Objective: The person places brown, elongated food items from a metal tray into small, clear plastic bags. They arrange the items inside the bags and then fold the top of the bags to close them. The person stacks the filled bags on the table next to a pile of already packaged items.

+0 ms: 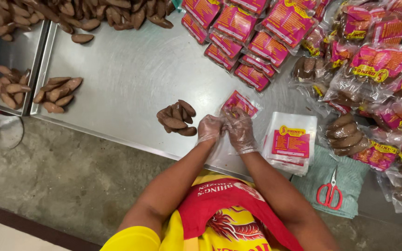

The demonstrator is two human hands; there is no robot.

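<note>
Left hand: I am seeing my left hand (209,128), in a thin clear glove, pinching the near left edge of an empty bag (239,103); the fingers are curling onto the plastic, grasping it.
Right hand: my right hand (241,131), gloved the same way, is gripping the same bag just beside the left, the two hands touching.
Bag: I am looking at a clear bag with a pink and yellow label, lying flat on the metal table (131,74) just beyond the fingertips, near the table's near edge.
Small pile: a heap of brown oval pieces (177,118) is sitting just left of my left hand, near but apart from it.
Bag stack: a stack of empty labelled bags (290,142) is lying just right of my right hand.
Scissors: red-handled scissors (330,191) are resting on a green cloth (350,179), near right.
Filled packs: flat pink-labelled packs (243,39) are spreading across the far middle, and bags stuffed with brown pieces (378,65) are piling up far right.
Loose stock: more brown pieces are lying along the far left edge (47,14), with a smaller heap (57,94) at the left.
</note>
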